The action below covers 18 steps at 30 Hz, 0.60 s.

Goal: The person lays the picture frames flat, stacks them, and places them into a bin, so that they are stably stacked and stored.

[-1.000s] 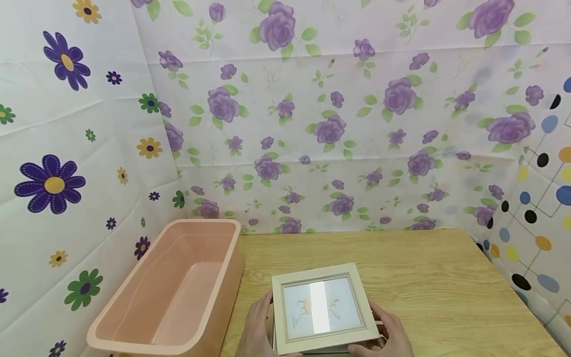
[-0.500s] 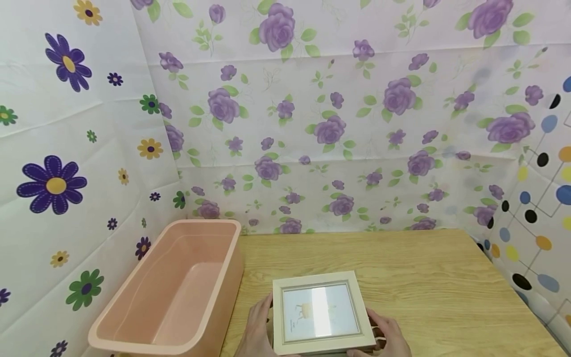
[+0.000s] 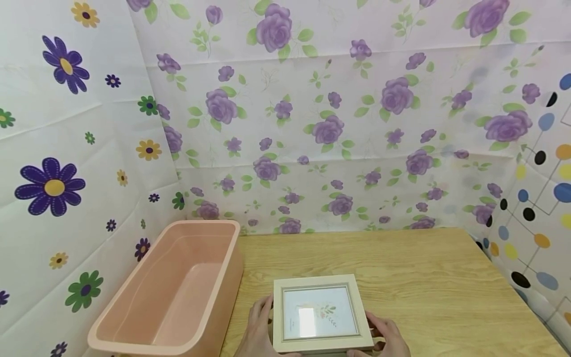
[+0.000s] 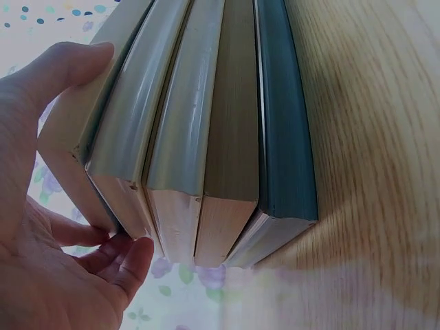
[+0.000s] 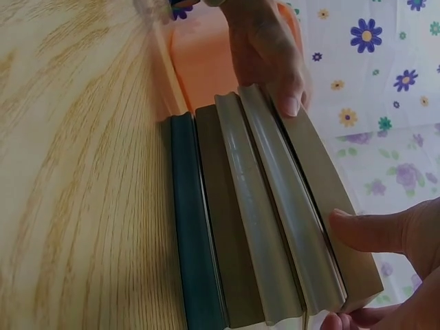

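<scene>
A cream picture frame [image 3: 314,282] with a faint plant print behind glass lies on top of a stack of several frames. Both hands grip this top frame from opposite sides. My left hand [image 3: 257,327] has its thumb on the near edge and its fingers at the left side. On the other side, my right hand [image 3: 387,338] presses its thumb to the near edge, with fingers round the right corner. Below, in the left wrist view, come two glossy pale frames [image 4: 189,103], a brown frame [image 4: 235,117] and a dark teal frame [image 4: 285,130] at the bottom, against the tabletop.
A deep pink plastic tub [image 3: 225,263] stands left of the stack, with nothing seen inside it. The wood-grain table [image 3: 415,277] runs back to a flower-print curtain [image 3: 312,188]. Printed sheets also hang at the left and right.
The top frame, askew and tilted earlier, has come down and turned to line up with the stack. Both hands have stayed on it and moved slightly with it.
</scene>
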### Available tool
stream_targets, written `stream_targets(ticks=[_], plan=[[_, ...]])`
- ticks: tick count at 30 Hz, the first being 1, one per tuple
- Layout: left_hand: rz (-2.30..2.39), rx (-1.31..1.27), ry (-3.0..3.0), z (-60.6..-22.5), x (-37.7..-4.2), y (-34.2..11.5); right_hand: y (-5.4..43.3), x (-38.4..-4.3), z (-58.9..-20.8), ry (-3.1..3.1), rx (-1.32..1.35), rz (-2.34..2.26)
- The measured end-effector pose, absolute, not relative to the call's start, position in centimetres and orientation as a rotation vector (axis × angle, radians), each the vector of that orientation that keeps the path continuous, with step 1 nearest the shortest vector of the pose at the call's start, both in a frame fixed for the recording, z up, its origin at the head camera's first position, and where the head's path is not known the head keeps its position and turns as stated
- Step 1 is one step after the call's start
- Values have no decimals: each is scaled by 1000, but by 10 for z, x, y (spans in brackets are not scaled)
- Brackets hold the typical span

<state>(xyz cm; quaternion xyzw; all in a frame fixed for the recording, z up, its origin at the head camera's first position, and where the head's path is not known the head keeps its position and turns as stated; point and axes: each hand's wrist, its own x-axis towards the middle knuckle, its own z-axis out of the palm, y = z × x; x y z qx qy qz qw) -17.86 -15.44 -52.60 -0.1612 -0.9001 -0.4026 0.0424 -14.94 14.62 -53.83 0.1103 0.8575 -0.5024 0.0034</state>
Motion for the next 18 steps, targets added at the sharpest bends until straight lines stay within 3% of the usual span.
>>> stream_targets(ticks=[10,15,18], plan=[[-1259,-491,-2709,-528,-176,-153,150,-152,-539,2618,333,-1625],[-1384,-357,-2637,-521,-163,-153,154,-151,-545,2419,414,-1839],[-1489,-577,-2346,-536,-161,-167,158,-153,-557,2294,467,-1950]])
